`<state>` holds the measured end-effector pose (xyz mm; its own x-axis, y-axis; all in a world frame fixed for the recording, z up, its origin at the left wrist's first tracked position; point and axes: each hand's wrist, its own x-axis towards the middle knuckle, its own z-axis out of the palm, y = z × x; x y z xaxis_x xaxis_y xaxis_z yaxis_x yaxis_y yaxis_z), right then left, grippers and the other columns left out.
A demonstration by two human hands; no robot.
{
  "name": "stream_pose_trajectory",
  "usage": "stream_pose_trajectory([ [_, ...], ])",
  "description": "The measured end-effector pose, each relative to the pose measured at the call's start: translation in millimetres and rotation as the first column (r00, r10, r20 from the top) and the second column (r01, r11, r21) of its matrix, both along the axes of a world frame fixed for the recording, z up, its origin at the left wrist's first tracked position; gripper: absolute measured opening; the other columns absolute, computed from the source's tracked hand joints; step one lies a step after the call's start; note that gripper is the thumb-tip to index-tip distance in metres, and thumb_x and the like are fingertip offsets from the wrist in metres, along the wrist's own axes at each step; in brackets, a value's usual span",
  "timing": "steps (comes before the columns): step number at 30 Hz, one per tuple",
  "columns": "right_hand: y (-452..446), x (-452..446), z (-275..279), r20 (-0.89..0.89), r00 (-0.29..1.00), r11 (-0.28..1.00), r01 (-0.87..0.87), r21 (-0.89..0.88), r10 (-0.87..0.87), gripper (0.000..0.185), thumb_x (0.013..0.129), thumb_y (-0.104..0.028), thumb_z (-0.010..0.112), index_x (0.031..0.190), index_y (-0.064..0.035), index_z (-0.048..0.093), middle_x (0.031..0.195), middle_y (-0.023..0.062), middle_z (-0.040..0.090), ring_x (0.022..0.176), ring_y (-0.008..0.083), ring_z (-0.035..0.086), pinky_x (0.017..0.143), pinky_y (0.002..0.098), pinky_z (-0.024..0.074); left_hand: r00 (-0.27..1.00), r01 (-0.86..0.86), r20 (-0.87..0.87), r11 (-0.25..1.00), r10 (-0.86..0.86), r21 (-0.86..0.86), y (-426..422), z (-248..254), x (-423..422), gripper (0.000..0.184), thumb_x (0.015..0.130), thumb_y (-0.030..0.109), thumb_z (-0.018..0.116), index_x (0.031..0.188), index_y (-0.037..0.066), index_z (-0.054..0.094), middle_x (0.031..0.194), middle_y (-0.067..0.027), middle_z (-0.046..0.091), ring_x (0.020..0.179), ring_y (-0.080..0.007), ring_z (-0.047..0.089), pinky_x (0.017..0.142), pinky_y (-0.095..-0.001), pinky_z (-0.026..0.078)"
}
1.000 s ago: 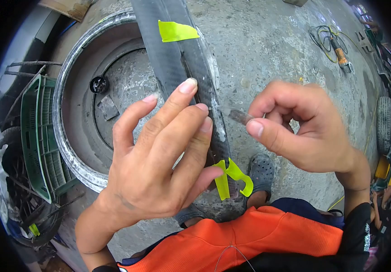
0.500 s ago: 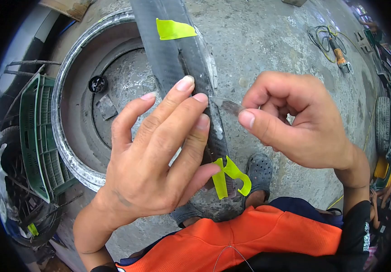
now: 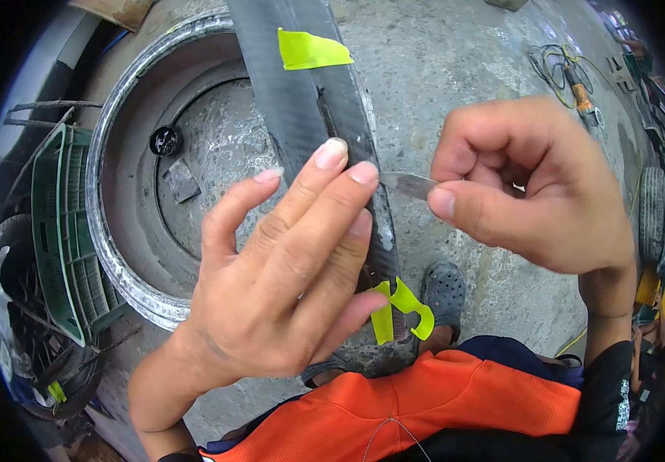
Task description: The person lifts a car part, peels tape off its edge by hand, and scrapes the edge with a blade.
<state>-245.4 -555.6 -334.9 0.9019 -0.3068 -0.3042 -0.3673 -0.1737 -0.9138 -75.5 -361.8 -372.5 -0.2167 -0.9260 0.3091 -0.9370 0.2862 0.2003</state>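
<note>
A long dark carbon-fibre piece (image 3: pixel 274 69) slants down the middle, with a dark slit along it. Yellow-green tape (image 3: pixel 313 51) crosses its upper part, and more tape (image 3: pixel 382 314) sticks to its lower end. Across the piece lies my left hand (image 3: pixel 286 269), fingers spread and fingertips resting on its surface. My right hand (image 3: pixel 532 185) pinches a thin, flat blade-like strip (image 3: pixel 409 185) between thumb and finger. The strip's far end is at the right edge of the piece, beside my left fingertips.
A large tyre (image 3: pixel 128 269) lies on the left, with a black cup (image 3: pixel 166 140) and a flat scrap (image 3: pixel 182 182) inside its ring. Beyond it stands a green crate (image 3: pixel 59 239). An orange power tool (image 3: pixel 581 98) with its cable is at upper right.
The dark piece and my left hand have shifted slightly right. My right hand has risen and moved right compared with half a second ago, still pinching the strip.
</note>
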Motion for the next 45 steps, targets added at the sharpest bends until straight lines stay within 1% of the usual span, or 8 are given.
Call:
stream_pose_trajectory([
  [6,-9.4,2.6,-5.9,-0.028,0.999,0.995,-0.041,0.095,0.044,0.016,0.092,-0.011,0.072,0.083,-0.0012,0.062,0.060,-0.0027,0.057,0.046,0.0010,0.048,0.041,0.0185,0.0332,1.000,0.008,-0.030,1.000,-0.008,-0.004,-1.0,-1.4,-5.0,0.062,0.079,0.037,0.078,0.118,-0.008,0.064,0.133,-0.0273,0.060,0.127,-0.0430,0.058,0.107,-0.0484,0.036],
  [8,-5.8,1.0,-12.5,-0.049,0.997,0.971,0.067,0.229,-0.057,0.015,0.092,-0.014,0.072,0.086,-0.0017,0.064,0.061,-0.0008,0.059,0.047,0.0026,0.052,0.039,0.0190,0.0364,1.000,0.004,-0.020,1.000,-0.004,0.004,-0.7,-0.2,-5.5,0.063,0.079,0.038,0.078,0.119,-0.008,0.064,0.134,-0.0272,0.060,0.128,-0.0431,0.058,0.107,-0.0485,0.036],
  [15,-5.0,-6.2,-34.0,0.018,0.991,0.910,0.117,0.398,-0.135,0.016,0.093,-0.017,0.071,0.093,-0.0016,0.065,0.068,-0.0001,0.062,0.048,0.0040,0.054,0.040,0.0189,0.0407,1.000,0.011,-0.012,1.000,-0.010,0.012,1.1,-2.9,2.9,0.066,0.078,0.037,0.079,0.126,-0.005,0.061,0.139,-0.0310,0.053,0.129,-0.0425,0.056,0.107,-0.0493,0.036],
  [20,-1.3,-15.1,-31.8,0.119,0.990,0.977,0.056,0.205,-0.081,0.014,0.093,-0.013,0.072,0.093,-0.0010,0.064,0.070,-0.0021,0.061,0.052,0.0023,0.054,0.045,0.0175,0.0411,1.000,0.011,-0.001,0.999,-0.011,0.030,1.1,-0.9,3.3,0.066,0.078,0.037,0.079,0.127,-0.003,0.060,0.140,-0.0328,0.052,0.129,-0.0428,0.056,0.108,-0.0503,0.037],
  [24,2.2,-15.1,-26.7,0.113,0.993,0.998,0.026,0.058,-0.033,0.012,0.093,-0.010,0.071,0.091,-0.0008,0.064,0.068,-0.0037,0.059,0.056,0.0009,0.053,0.049,0.0172,0.0400,1.000,0.009,0.015,1.000,-0.010,0.030,0.9,0.0,2.9,0.065,0.079,0.038,0.079,0.127,-0.003,0.061,0.140,-0.0325,0.052,0.129,-0.0425,0.056,0.107,-0.0507,0.037],
  [29,4.4,-12.8,-20.3,0.104,0.995,0.998,0.016,-0.066,-0.009,0.010,0.093,-0.007,0.069,0.088,-0.0004,0.064,0.066,-0.0061,0.057,0.055,-0.0011,0.047,0.049,0.0186,0.0338,1.000,0.012,0.023,1.000,-0.012,0.025,0.9,0.8,3.3,0.065,0.079,0.038,0.079,0.126,-0.003,0.061,0.140,-0.0322,0.052,0.128,-0.0423,0.056,0.107,-0.0505,0.037],
  [37,4.2,-12.9,-14.9,0.067,0.998,0.998,0.020,-0.063,-0.016,0.010,0.092,-0.006,0.070,0.087,-0.0007,0.064,0.065,-0.0068,0.056,0.054,-0.0019,0.044,0.048,0.0192,0.0310,1.000,0.014,0.004,1.000,-0.014,0.006,1.9,-3.1,4.3,0.065,0.078,0.039,0.079,0.126,-0.002,0.062,0.139,-0.0277,0.053,0.128,-0.0425,0.056,0.108,-0.0511,0.037],
  [45,6.4,-11.0,-13.5,0.083,0.996,0.997,0.034,-0.069,-0.028,0.010,0.091,-0.006,0.071,0.085,-0.0010,0.064,0.063,-0.0071,0.054,0.053,-0.0018,0.042,0.047,0.0205,0.0288,1.000,0.013,-0.002,1.000,-0.013,-0.002,1.5,-3.2,4.3,0.064,0.078,0.039,0.079,0.125,-0.002,0.063,0.138,-0.0275,0.054,0.129,-0.0427,0.056,0.108,-0.0512,0.036],
])
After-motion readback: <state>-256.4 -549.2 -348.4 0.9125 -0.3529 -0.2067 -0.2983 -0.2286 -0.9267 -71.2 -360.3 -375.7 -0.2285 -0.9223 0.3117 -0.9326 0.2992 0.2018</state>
